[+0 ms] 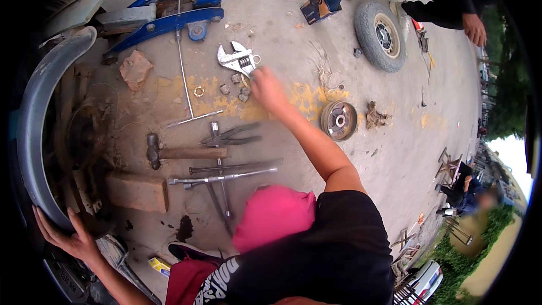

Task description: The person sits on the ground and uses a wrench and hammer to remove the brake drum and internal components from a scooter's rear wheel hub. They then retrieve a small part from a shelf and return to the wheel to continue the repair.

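Observation:
My left hand point(73, 242) is at the lower end of the grey car fender point(35, 130), its thumb and fingers on either side of the wheel-arch edge. Out in front, my right hand point(270, 91) is closed at the handle end of a silver adjustable wrench point(240, 60); the hand is slightly blurred and hides most of the handle. Small dirty nuts point(243, 95) lie on the ground beside it. Nearer me are a wooden-handled hammer point(192, 153), pliers point(234, 135) and a cross-shaped lug wrench point(219, 158).
A blue floor jack point(164, 20) with a long T-bar point(183, 73) lies by the car. A stone point(135, 70) and a brick point(137, 191) sit near the wheel arch. To the right are a brake drum point(339, 120), a tyre point(380, 36) and another person's hand point(474, 29).

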### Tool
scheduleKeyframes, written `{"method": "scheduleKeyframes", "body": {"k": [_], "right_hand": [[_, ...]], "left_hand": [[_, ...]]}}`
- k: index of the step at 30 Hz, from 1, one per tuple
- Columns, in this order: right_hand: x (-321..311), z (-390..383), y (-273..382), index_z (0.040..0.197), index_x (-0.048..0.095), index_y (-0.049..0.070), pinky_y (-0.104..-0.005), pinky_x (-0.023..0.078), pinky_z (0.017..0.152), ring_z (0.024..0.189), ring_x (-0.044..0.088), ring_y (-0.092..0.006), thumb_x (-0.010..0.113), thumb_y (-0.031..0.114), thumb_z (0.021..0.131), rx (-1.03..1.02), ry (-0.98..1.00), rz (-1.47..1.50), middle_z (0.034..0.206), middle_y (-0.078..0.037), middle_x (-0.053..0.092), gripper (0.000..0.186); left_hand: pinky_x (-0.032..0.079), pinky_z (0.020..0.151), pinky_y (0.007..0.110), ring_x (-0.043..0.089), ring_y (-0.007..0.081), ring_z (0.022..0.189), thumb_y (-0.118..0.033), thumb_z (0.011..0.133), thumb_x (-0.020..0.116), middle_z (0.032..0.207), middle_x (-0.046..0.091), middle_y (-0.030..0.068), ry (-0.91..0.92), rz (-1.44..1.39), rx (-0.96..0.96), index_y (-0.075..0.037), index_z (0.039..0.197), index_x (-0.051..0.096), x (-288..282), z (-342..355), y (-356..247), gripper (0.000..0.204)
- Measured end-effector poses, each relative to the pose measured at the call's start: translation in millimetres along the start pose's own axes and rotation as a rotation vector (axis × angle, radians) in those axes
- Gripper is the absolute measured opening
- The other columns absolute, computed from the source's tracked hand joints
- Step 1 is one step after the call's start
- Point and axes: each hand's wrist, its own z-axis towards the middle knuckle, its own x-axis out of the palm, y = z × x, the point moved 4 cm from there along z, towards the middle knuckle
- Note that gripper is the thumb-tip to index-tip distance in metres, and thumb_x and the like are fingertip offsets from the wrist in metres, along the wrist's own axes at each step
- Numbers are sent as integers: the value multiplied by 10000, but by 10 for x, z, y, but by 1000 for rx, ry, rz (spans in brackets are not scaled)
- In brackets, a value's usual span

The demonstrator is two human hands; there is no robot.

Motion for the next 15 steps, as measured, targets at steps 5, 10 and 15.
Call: {"method": "scheduleKeyframes", "body": {"k": [5,10,15], "right_hand": [[-675,665,-1200,1105,550,-42,-432,490,808,954,581,-393,567,123,849,202,-268,-432,1121,-222,533,305],[-863,924,-2093,911,565,-29,-463,499,733,861,603,-421,560,95,824,303,-159,-656,956,-247,584,151],[-747,1103,-916,902,556,7,-429,492,698,819,619,-364,603,145,839,79,-145,-413,929,-223,629,159]], "left_hand": [[339,1042,400,431,301,1243,-169,861,656,1356,450,168,17,26,-60,8,1327,444,-7,-58,98,542],[328,1042,414,415,334,1250,-190,847,662,1389,369,198,58,-38,-65,5,1358,363,61,-5,27,623],[269,1084,433,360,342,1290,-118,809,652,1403,324,209,77,-81,-112,-23,1372,319,4,59,8,661]]}}
